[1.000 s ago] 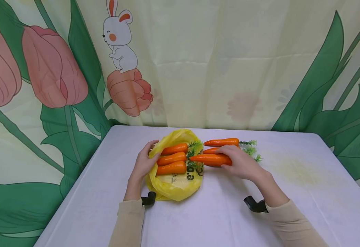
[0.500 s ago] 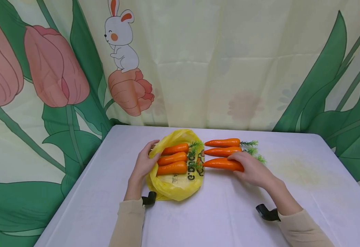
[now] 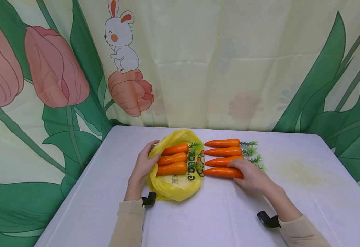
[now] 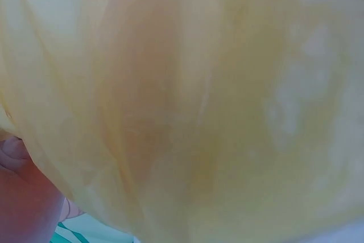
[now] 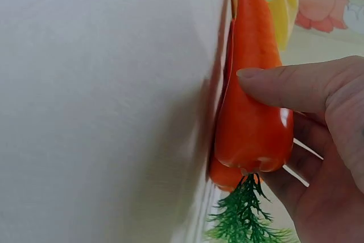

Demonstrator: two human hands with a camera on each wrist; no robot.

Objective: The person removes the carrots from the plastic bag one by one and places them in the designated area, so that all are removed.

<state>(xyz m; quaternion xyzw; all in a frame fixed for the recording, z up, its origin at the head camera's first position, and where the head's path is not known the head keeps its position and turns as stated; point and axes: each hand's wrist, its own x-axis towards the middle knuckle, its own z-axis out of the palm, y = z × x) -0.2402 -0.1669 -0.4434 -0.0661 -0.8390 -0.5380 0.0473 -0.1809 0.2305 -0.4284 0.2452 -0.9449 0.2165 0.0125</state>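
A yellow plastic bag (image 3: 173,192) with dark print lies with its mouth open, three orange carrots (image 3: 172,158) with green tops inside. My left hand (image 3: 144,159) grips the bag's left rim. Seen from the left wrist, the bag's wall (image 4: 193,106) fills most of the picture, with a bit of the hand at lower left. To the right of the bag, several carrots lie in a row, tips toward it. My right hand (image 3: 251,175) holds the nearest carrot (image 3: 218,172) by its thick end, thumb on one side and fingers on the other, close over the cloth.
A white cloth covers the table (image 3: 217,219). Behind the row's front carrot lie other carrots (image 3: 223,151), their green tops pointing right. A curtain (image 3: 192,68) printed with tulips and a rabbit hangs along the back edge.
My right hand has carried a carrot from the bag's mouth to the right, then toward the front of the row, uncovering the carrot behind it. The left hand keeps its place on the bag.
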